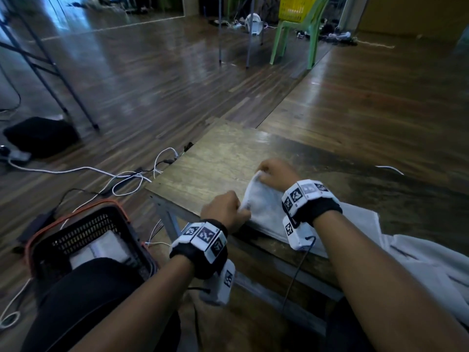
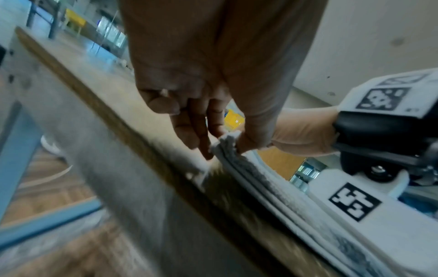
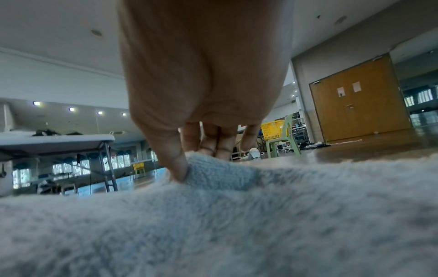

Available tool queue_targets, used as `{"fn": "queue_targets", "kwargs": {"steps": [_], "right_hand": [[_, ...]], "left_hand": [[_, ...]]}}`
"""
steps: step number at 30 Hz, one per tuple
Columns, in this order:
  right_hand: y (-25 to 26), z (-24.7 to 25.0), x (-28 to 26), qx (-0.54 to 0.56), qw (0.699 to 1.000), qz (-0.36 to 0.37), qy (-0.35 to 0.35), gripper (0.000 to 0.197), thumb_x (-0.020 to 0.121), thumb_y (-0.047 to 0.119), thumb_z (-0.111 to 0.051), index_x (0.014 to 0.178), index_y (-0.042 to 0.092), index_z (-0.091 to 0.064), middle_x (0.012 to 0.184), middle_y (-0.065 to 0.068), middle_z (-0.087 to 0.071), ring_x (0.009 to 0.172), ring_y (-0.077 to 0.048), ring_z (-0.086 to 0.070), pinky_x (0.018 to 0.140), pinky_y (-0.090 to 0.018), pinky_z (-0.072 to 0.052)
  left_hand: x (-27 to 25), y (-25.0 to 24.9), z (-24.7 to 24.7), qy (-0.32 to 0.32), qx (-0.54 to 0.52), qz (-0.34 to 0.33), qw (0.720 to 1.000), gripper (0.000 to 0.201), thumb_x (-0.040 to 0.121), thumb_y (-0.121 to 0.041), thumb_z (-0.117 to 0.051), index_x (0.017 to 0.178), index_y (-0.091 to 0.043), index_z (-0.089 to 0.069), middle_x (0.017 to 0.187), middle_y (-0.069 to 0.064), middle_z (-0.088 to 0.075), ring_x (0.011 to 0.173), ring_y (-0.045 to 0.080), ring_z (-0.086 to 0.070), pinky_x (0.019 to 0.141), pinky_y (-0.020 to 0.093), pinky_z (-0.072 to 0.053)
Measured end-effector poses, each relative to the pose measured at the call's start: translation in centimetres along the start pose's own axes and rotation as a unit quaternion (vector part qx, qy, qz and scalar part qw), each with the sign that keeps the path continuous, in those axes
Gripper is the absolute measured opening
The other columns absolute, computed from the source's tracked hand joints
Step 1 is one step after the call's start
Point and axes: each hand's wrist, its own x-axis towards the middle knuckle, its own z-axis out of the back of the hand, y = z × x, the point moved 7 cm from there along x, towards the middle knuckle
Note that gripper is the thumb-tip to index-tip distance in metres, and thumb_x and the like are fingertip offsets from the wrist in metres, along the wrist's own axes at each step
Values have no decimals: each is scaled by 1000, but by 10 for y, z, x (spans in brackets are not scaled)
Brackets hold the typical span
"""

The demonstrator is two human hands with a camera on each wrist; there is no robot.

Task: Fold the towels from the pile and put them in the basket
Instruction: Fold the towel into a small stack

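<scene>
A pale grey towel (image 1: 265,207) lies folded near the front edge of the wooden table (image 1: 218,158). My left hand (image 1: 225,209) pinches its near left corner; in the left wrist view the layered corner of the towel (image 2: 227,144) sits between thumb and fingers of that hand (image 2: 227,138). My right hand (image 1: 271,174) pinches the far corner, lifting it slightly; the right wrist view shows this hand (image 3: 189,163), its thumb and fingers closed on a raised fold of the towel (image 3: 220,172). A dark basket (image 1: 83,237) with an orange rim stands on the floor at lower left, a folded white towel (image 1: 101,250) inside.
More pale towels (image 1: 418,255) lie heaped on the table at the right. White and black cables (image 1: 121,176) trail across the wooden floor left of the table. A black bag (image 1: 40,135) and stand legs are at far left. A green chair (image 1: 297,29) holds a yellow basket far back.
</scene>
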Motion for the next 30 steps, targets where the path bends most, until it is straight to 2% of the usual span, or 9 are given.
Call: {"fn": "queue_targets", "kwargs": {"steps": [2, 4, 7, 10, 13, 18, 23, 26, 30], "right_hand": [[3, 33, -9, 83, 994, 3, -75, 10, 79, 18, -60, 81, 28, -62, 80, 3, -62, 83, -21, -57, 90, -49, -45], [1, 65, -23, 159, 978, 0, -134, 9, 77, 15, -63, 83, 23, -64, 82, -3, -63, 79, -20, -57, 81, -38, -45], [-13, 89, -49, 231, 963, 0, -139, 12, 78, 11, -66, 90, 13, -67, 81, -4, -56, 72, -13, -50, 64, -21, -41], [-37, 92, -70, 257, 962, -11, -96, 11, 81, 9, -66, 92, 10, -66, 69, 0, -50, 57, -5, -46, 51, -8, -36], [-67, 89, -87, 300, 952, -40, -48, 9, 83, 2, -64, 89, 9, -63, 70, -3, -58, 50, 4, -53, 50, -10, -43], [-114, 72, -108, 296, 947, -124, 5, 15, 88, 6, -56, 80, 14, -66, 71, -1, -64, 58, -10, -53, 54, -13, -44], [-142, 63, -128, 265, 948, -174, -24, 5, 86, 7, -61, 84, 6, -65, 67, 0, -61, 50, -1, -55, 46, -5, -42], [-158, 52, -130, 247, 950, -191, -24, 18, 82, 2, -64, 70, 14, -58, 65, -1, -60, 42, 3, -55, 50, -15, -44], [-160, 39, -132, 186, 963, -192, -12, 24, 79, 4, -67, 65, 22, -56, 67, 3, -60, 65, -14, -58, 67, -28, -45]], "left_hand": [[-10, -10, 34, -101, 35, -36, 994, 19, 79, -33, -55, 86, -17, -47, 85, 8, -63, 81, 31, -59, 75, 38, -45], [-21, -22, 61, -194, 27, -82, 977, 17, 79, -29, -56, 89, -19, -48, 84, 5, -64, 81, 30, -59, 75, 40, -48], [-33, -35, 73, -245, -44, -150, 957, 18, 76, -25, -61, 90, -21, -50, 82, -5, -61, 78, 22, -58, 74, 42, -49], [-43, -58, 56, -231, -78, -229, 942, 19, 73, -28, -59, 90, -22, -52, 80, -9, -57, 75, 18, -56, 72, 43, -49], [-51, -82, 25, -201, -61, -285, 935, 27, 71, -34, -51, 93, -19, -57, 82, -2, -62, 77, 25, -60, 71, 39, -48], [-60, -117, -31, -146, 9, -333, 932, 21, 72, -24, -62, 93, -21, -57, 92, -3, -65, 91, 24, -58, 76, 30, -27], [-62, -139, -69, -79, 49, -379, 921, 16, 76, -26, -57, 91, -20, -57, 91, -2, -66, 89, 26, -58, 78, 33, -30], [-64, -144, -87, -66, 88, -392, 913, 17, 71, -33, -48, 83, -22, -54, 75, -4, -65, 72, 24, -61, 68, 30, -26], [-62, -148, -101, -23, 130, -388, 912, 23, 78, -30, -50, 95, -17, -57, 95, 2, -66, 92, 27, -57, 74, 33, -25]]}}
